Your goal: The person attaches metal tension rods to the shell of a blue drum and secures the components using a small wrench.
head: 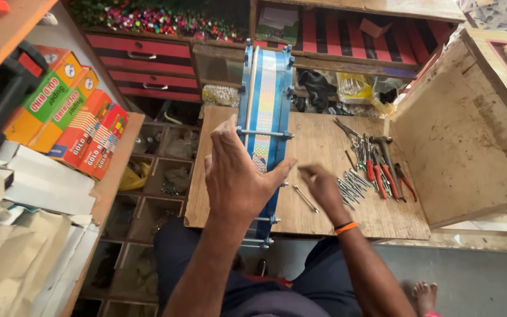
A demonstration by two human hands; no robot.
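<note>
Left hand was held spread against the frame; right hand fingers pinched near rods at 3 o'clock. Frame could tip if released.

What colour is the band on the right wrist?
Orange with a black edge; the wristband sits just behind the right hand, seen clearly in the head view.

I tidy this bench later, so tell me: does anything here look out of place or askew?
One thin metal rod lies alone on the wooden board, slanted and apart from the rod pile beside the red-handled pliers. It sits just below the right hand. The left hand hovers by the upright blue frame.
</note>
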